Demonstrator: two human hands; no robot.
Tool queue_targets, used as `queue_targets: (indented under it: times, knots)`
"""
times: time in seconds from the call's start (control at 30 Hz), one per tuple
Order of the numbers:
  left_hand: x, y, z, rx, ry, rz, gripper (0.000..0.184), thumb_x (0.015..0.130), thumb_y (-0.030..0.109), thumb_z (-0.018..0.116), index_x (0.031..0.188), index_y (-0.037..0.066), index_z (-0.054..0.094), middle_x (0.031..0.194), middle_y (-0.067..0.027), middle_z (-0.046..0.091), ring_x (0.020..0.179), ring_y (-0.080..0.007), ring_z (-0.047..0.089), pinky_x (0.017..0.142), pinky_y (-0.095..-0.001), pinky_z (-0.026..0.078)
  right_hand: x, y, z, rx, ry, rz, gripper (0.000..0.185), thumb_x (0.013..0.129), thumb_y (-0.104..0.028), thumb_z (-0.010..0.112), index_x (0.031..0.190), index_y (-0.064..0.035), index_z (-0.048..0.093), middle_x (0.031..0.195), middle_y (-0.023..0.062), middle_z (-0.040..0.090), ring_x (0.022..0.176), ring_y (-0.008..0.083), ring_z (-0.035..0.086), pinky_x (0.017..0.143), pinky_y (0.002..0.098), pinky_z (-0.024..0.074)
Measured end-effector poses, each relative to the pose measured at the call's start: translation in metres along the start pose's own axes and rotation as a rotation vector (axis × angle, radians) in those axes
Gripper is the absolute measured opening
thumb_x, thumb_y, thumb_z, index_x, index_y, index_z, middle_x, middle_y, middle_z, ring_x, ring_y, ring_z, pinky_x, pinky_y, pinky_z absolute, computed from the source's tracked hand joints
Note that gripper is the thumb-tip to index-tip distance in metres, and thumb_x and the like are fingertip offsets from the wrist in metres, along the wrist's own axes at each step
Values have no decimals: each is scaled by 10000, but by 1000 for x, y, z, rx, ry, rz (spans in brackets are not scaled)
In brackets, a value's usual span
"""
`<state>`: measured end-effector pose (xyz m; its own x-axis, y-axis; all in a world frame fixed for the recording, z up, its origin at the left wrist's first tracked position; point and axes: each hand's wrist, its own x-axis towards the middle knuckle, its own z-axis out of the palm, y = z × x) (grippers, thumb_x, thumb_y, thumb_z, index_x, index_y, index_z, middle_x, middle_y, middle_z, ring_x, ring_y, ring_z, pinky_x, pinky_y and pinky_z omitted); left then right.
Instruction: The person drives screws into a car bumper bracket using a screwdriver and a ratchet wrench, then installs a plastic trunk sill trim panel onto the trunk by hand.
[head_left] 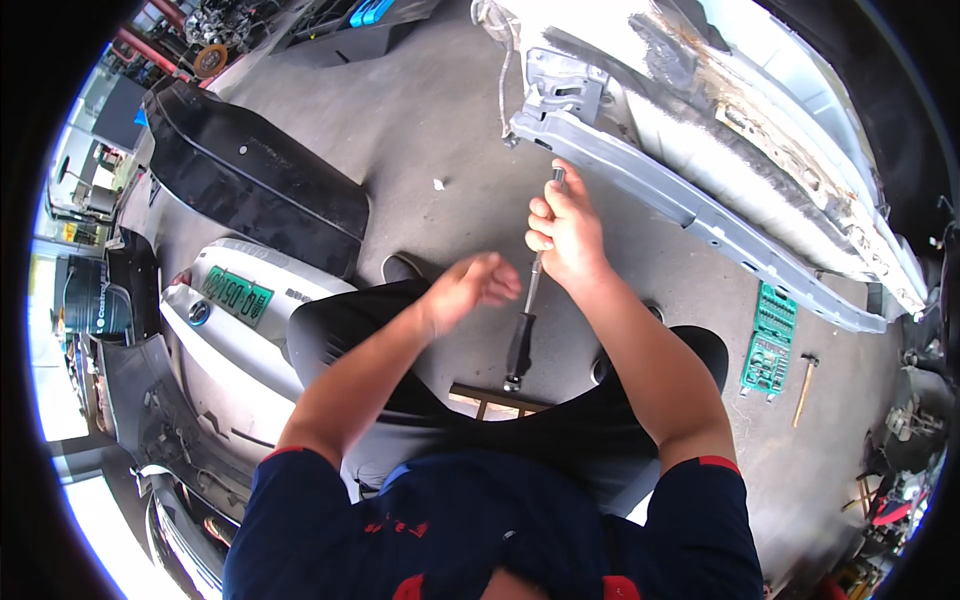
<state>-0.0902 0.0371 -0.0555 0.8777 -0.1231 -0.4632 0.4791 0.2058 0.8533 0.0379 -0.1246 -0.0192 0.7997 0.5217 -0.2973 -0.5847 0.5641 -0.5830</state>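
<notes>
My right hand [568,225] is wrapped round the metal shaft of a long ratchet wrench [521,345], whose black grip hangs down toward my lap. A socket end shows at the top of that fist, just below the grey metal bumper beam [640,180] of the car body. To the left of the wrench, my left hand [475,290] is held in the air with its fingers apart and slightly bent, somewhat blurred, holding nothing.
On the floor at the right lie a green socket set case [770,340] and a hammer [805,390]. A black panel [255,175] and a white panel with a green licence plate [238,297] are at the left.
</notes>
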Motion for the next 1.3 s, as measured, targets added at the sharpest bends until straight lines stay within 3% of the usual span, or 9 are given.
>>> queue_targets:
  times: [0.1, 0.17, 0.2, 0.33, 0.4, 0.6, 0.93, 1.0, 1.3]
  knots:
    - [-40, -50, 23, -370, -139, 84, 686, 1016, 604, 443, 1313, 7, 603, 1121, -115, 722, 1077, -203, 653, 1026, -363, 454, 15, 10, 0, 15, 52, -56, 356, 1112, -181, 489, 1428, -328, 417, 871, 16, 519, 608, 83, 409, 514, 248, 362]
    - [-64, -62, 35, -82, 39, 218, 661, 1015, 559, 460, 1340, -4, 578, 1104, -122, 715, 1064, -192, 654, 1003, -355, 465, 24, 19, -4, 15, 77, -86, 368, 1112, -181, 487, 1435, -335, 399, 862, 25, 525, 618, 90, 430, 535, 260, 388]
    - [-66, -66, 39, -170, 127, 218, 479, 1031, 412, 521, 1286, 13, 591, 923, -82, 684, 884, -161, 649, 898, -333, 501, 30, 25, -6, 14, 56, -85, 381, 1114, -183, 481, 1451, -331, 382, 880, 37, 551, 640, 100, 469, 559, 272, 418]
    - [-48, -59, 40, -208, 306, 84, 153, 1023, 164, 591, 1130, 57, 606, 658, 8, 498, 597, -103, 466, 713, -306, 487, 50, 42, -11, -23, 14, -67, 423, 1124, -199, 453, 1511, -308, 324, 981, 88, 648, 756, 150, 615, 664, 322, 519]
    - [-37, -58, 30, -199, 276, 80, 155, 1022, 174, 592, 1124, 59, 612, 669, 4, 508, 606, -105, 468, 705, -306, 476, 61, 43, -15, -67, -20, -74, 450, 1132, -214, 423, 1554, -274, 279, 1093, 121, 692, 859, 187, 683, 741, 354, 567]
    - [-9, -64, 19, -197, 266, 103, 153, 1016, 190, 602, 1100, 65, 625, 665, 3, 505, 608, -115, 458, 692, -304, 450, 85, 41, -20, -52, 60, -61, 421, 1131, -210, 422, 1537, -235, 314, 1120, 131, 689, 866, 189, 682, 777, 375, 583]
    - [13, -55, 16, -169, 261, 127, 160, 1006, 203, 615, 1096, 72, 633, 657, 9, 504, 608, -113, 454, 693, -302, 443, 101, 29, -23, -31, 95, -41, 190, 1132, -218, 420, 1299, -148, 479, 1148, 141, 694, 916, 206, 664, 866, 407, 559]
    - [19, -52, 18, -187, 268, 122, 154, 1012, 183, 609, 1103, 62, 633, 672, 14, 519, 613, -100, 465, 627, -279, 406, 103, 28, -26, -31, 85, -45, 158, 1131, -220, 428, 1247, -145, 505, 1140, 143, 696, 909, 205, 665, 856, 404, 564]
    - [44, -26, 24, -209, 273, 118, 169, 1030, 187, 589, 1126, 50, 615, 660, 9, 499, 601, -114, 437, 667, -290, 422, 97, 21, -22, -72, 83, -19, 230, 1127, -198, 442, 1323, -89, 488, 1148, 177, 686, 916, 222, 672, 893, 413, 581]
